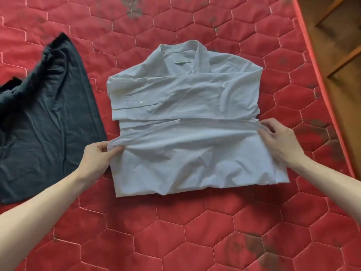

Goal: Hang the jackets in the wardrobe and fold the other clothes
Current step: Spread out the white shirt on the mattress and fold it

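A white collared shirt (187,98) lies on the red quilted mattress (175,231), collar pointing away from me, its sleeves folded across the chest. The lower half is doubled up toward the middle. My left hand (97,155) pinches the left corner of that folded hem. My right hand (279,141) pinches the right corner, so the hem edge stretches taut between both hands, slightly lifted above the shirt.
A dark grey garment (45,122) lies spread out on the mattress to the left of the shirt. The mattress edge (320,90) runs along the right, with wooden floor and furniture legs (343,61) beyond it.
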Available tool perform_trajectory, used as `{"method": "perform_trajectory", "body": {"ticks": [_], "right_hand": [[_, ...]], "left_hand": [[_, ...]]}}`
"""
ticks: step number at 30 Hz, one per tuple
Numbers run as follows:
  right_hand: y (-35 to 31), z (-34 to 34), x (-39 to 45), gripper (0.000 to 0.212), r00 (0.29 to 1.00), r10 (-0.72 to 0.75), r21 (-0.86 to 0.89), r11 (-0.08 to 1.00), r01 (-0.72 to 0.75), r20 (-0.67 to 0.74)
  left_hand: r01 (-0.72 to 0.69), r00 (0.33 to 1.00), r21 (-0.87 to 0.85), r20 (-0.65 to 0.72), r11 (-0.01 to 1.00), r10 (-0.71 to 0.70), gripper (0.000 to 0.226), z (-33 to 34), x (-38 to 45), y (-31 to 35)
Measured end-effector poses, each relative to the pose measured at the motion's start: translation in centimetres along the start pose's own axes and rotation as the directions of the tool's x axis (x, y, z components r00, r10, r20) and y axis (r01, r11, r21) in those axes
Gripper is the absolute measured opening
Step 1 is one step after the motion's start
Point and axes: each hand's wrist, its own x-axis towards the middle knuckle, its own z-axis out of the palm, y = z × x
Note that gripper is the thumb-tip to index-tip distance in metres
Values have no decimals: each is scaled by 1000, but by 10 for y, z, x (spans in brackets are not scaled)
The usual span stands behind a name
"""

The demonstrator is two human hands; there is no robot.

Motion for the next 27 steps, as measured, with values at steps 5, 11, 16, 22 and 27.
{"method": "perform_trajectory", "body": {"ticks": [5, 11, 16, 22, 27], "right_hand": [[12, 15, 8, 21, 951, 265, 33, 961, -274, 159], [-1, 7, 12, 21, 927, -200, -36, 979, 199, -316], [5, 22, 28, 13, 984, -128, -123, 986, 112, -125], [9, 37, 32, 13, 991, 5, -97, 995, -18, -137], [5, 33, 30, 14, 960, -62, -99, 994, 36, -272]], "left_hand": [[-22, 999, 88, -40, 996, 25, 28, 13, 20, -7], [-383, 857, 288, -245, 878, 454, 30, 17, 8, 8], [-256, 897, 412, -235, 874, 373, 39, 13, 21, -4], [-91, 938, 439, -265, 894, 226, 44, 10, 36, -13], [-42, 880, 511, -388, 859, 274, 21, 22, 27, -9]]}}
